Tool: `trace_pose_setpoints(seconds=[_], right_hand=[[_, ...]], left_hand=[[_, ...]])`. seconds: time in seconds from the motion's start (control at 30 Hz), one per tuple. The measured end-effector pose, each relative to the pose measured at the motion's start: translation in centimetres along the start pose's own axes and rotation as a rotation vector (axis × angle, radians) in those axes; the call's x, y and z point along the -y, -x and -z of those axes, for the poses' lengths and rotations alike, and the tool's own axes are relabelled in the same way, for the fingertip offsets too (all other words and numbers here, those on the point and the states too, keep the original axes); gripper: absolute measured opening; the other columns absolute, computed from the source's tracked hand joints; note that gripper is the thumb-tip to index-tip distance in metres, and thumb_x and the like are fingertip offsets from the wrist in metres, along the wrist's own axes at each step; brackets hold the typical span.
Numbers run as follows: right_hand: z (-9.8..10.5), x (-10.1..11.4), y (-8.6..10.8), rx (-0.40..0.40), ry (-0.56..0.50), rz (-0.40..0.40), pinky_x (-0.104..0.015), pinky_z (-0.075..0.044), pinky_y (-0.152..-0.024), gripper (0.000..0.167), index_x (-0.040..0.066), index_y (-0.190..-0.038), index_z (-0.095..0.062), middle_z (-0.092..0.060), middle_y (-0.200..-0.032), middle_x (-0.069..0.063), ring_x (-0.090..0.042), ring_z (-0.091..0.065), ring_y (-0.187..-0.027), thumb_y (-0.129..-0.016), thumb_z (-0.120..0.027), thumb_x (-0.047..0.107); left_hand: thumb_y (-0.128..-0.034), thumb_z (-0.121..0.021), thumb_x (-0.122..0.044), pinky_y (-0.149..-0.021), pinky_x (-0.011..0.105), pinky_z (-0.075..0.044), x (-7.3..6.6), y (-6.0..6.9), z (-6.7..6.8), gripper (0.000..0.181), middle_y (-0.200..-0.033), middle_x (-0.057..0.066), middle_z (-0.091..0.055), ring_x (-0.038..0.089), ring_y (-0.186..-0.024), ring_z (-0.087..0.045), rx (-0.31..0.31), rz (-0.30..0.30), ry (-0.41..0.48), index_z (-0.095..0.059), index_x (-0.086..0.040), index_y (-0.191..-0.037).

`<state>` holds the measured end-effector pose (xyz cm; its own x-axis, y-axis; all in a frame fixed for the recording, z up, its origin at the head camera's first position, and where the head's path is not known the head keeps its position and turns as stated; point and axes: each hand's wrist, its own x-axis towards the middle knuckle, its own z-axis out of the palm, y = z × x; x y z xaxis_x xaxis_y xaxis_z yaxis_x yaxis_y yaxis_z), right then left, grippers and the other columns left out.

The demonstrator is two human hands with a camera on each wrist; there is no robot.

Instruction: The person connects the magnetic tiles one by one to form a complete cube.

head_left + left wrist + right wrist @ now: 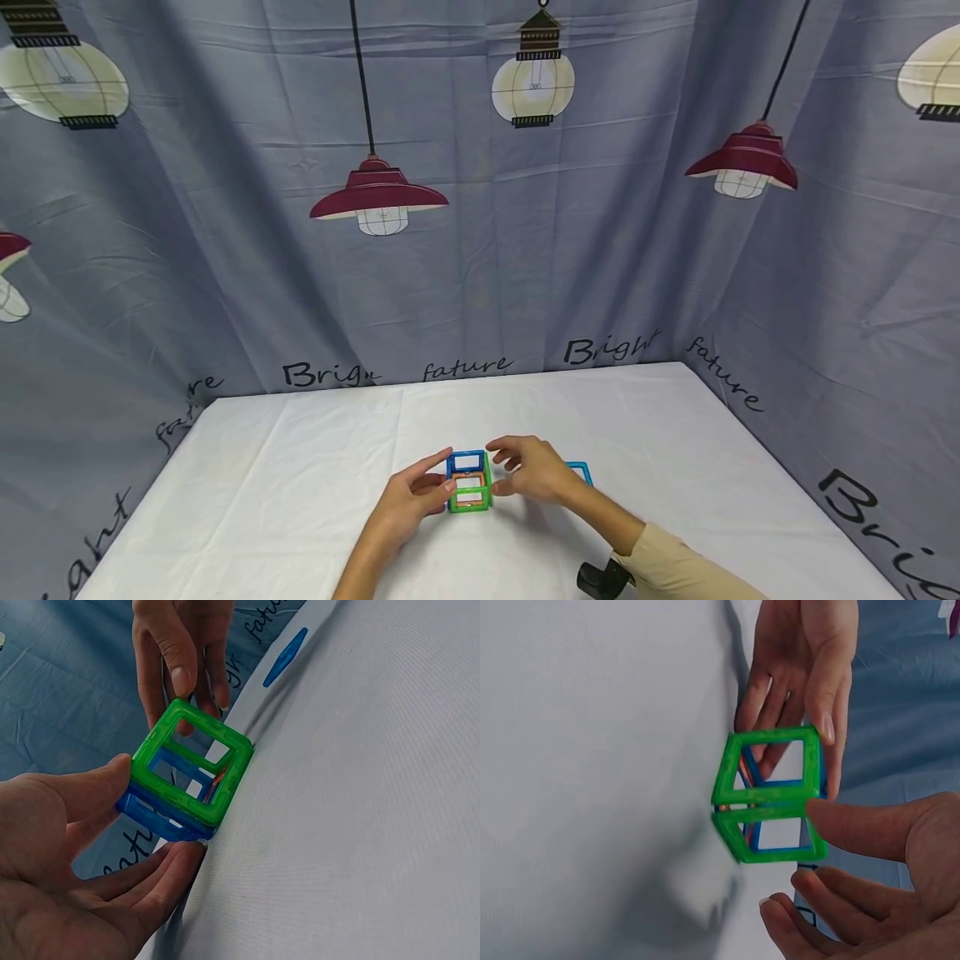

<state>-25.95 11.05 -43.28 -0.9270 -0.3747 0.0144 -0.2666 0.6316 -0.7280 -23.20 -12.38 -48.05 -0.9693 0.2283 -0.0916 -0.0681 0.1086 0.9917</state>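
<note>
A cube of open-frame magnetic tiles (470, 508) stands on the white cloth. Two adjoining tiles are green, others are blue, and an orange one shows inside at the bottom. On its left side my left hand (401, 504) holds it, thumb at the green tile's edge and fingers against the blue side, as the left wrist view shows. At the right side is my right hand (536, 471). Its thumb (862, 829) touches the edge where the green tiles meet, while its loosely bent fingers stay off the cube.
A separate blue tile (580, 472) lies on the table (300, 467) behind my right forearm, partly hidden by it. Grey-blue curtains (480, 275) printed with lamps and lettering border the table at the back and sides. A black device (602, 578) sits by the right sleeve.
</note>
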Motion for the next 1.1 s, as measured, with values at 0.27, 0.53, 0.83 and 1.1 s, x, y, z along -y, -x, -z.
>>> trace_pose_setpoints(seconds=[0.27,0.53,0.83,1.1], right_hand=[[2.0,-0.9,0.5,-0.069,0.048,-0.056,-0.041,-0.055,-0.085,0.052,0.004,-0.121,-0.070,-0.072,-0.106,-0.010,-0.027,-0.066,-0.098,-0.072,-0.088,0.008],[4.5,-2.9,1.4,-0.118,0.115,-0.089,-0.046,-0.056,-0.086,0.052,0.004,-0.121,-0.070,-0.072,-0.107,-0.008,-0.027,-0.066,-0.098,-0.072,-0.089,0.010],[5.8,-5.7,2.6,-0.125,0.169,-0.165,-0.047,-0.056,-0.085,0.062,0.005,-0.123,-0.069,-0.071,-0.115,-0.013,-0.030,-0.064,-0.103,-0.066,-0.092,0.008],[6.2,-7.5,3.3,-0.088,0.186,-0.177,-0.049,-0.053,-0.090,0.066,0.004,-0.121,-0.069,-0.070,-0.111,-0.010,-0.027,-0.063,-0.101,-0.059,-0.094,0.007]], left_hand=[[-0.0951,-0.073,-0.022,-0.089,0.039,-0.060,-0.1,0.0,-0.1,0.061,-0.128,0.020,-0.064,0.021,-0.111,-0.066,-0.008,-0.005,0.005,-0.050,-0.013,-0.151],[-0.0935,-0.074,-0.016,-0.087,0.035,-0.060,0.2,0.0,0.1,0.063,-0.128,0.018,-0.063,0.019,-0.108,-0.066,0.001,0.006,0.015,-0.049,-0.015,-0.152],[-0.0906,-0.076,-0.008,-0.087,0.031,-0.059,0.3,0.1,0.2,0.068,-0.130,0.020,-0.061,0.019,-0.107,-0.064,0.014,0.017,0.019,-0.049,-0.019,-0.152],[-0.0899,-0.076,-0.007,-0.087,0.029,-0.057,0.2,0.1,0.3,0.068,-0.132,0.019,-0.060,0.020,-0.108,-0.062,-0.001,0.024,-0.003,-0.050,-0.022,-0.151]])
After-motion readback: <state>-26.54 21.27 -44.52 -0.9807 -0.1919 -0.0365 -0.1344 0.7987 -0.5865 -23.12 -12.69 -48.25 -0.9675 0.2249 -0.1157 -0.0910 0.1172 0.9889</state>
